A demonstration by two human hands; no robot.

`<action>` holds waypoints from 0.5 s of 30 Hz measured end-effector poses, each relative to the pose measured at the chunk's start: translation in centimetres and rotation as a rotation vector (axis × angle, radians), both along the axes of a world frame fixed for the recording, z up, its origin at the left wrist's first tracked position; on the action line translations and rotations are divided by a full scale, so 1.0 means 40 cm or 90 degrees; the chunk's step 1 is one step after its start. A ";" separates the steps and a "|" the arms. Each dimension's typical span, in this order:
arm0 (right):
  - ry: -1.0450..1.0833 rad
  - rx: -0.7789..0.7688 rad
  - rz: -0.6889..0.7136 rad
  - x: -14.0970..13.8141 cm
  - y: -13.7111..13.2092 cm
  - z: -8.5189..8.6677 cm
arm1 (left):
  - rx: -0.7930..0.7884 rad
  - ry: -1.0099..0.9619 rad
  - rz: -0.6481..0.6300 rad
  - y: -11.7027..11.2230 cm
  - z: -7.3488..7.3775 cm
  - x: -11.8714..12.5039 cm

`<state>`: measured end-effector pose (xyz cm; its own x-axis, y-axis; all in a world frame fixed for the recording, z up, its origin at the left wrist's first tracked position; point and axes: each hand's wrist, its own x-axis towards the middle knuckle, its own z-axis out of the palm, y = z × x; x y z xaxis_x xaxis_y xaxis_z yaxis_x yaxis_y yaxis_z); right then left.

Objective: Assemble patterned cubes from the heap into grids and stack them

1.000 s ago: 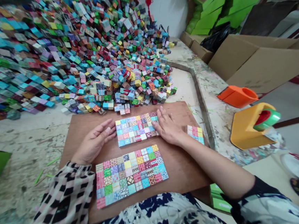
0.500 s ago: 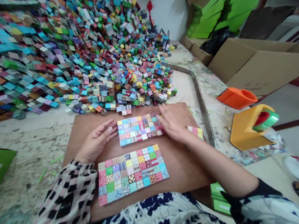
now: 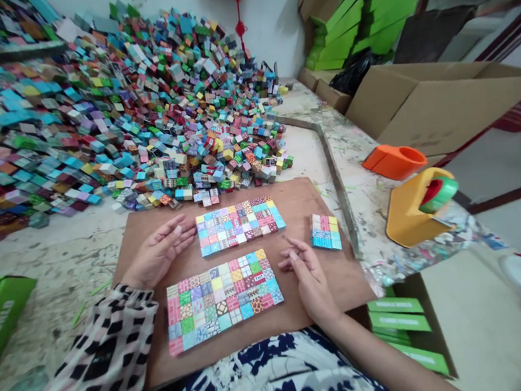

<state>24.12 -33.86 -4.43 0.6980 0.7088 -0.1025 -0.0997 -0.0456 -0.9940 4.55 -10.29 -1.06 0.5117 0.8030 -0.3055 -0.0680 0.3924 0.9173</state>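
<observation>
Clock centred on the brown board (image 3: 298, 207), 12 away from the wearer.

Change: the right hand (image 3: 309, 275) is off the far end of the work and now sits at 3 o'clock, low over the board. Half a second ago it lay against the right end of the far cube panel (image 3: 240, 224). That end is now uncovered, and the small cube square (image 3: 324, 231) at 2 o'clock shows whole instead of partly behind the forearm.

Far panel: at 12 o'clock, flat, its rows looking closed up, no obvious shift from the right hand's leaving. Near cube panel (image 3: 224, 302): at 8 o'clock, flat, apart from the far one.

Right fingers: loosely curled, slightly apart, nothing visible between them; tips near both panels' right ends. Left hand (image 3: 162, 251): at 10 o'clock, fingers extended nearly side by side, thumb separate, tips just beside the far panel's left edge; contact cannot be told.

Reading: the far panel is no longer flanked from both ends; it probably holds its shape unaided.

Surroundings: heap of loose printed cubes (image 3: 179, 105) beyond the board, 11 o'clock; yellow tape dispenser (image 3: 402, 219) between 2 and 3.
</observation>
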 end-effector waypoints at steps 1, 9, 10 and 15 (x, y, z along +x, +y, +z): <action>0.013 0.007 0.006 0.006 0.005 -0.002 | 0.007 0.008 0.004 -0.005 0.008 -0.008; -0.423 -0.165 0.181 0.101 0.041 0.072 | -0.002 -0.001 0.097 -0.061 -0.005 -0.072; -0.549 -0.209 0.179 0.113 0.049 0.084 | -0.006 -0.012 0.100 -0.061 -0.008 -0.073; -0.840 -0.381 0.165 0.150 0.092 0.104 | -0.028 -0.024 0.080 -0.048 -0.007 -0.071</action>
<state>30.13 -30.19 -0.28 0.3800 0.9078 0.1775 0.9191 -0.3488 -0.1836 1.72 -12.22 -1.33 0.4195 0.8478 -0.3243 -0.1542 0.4187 0.8950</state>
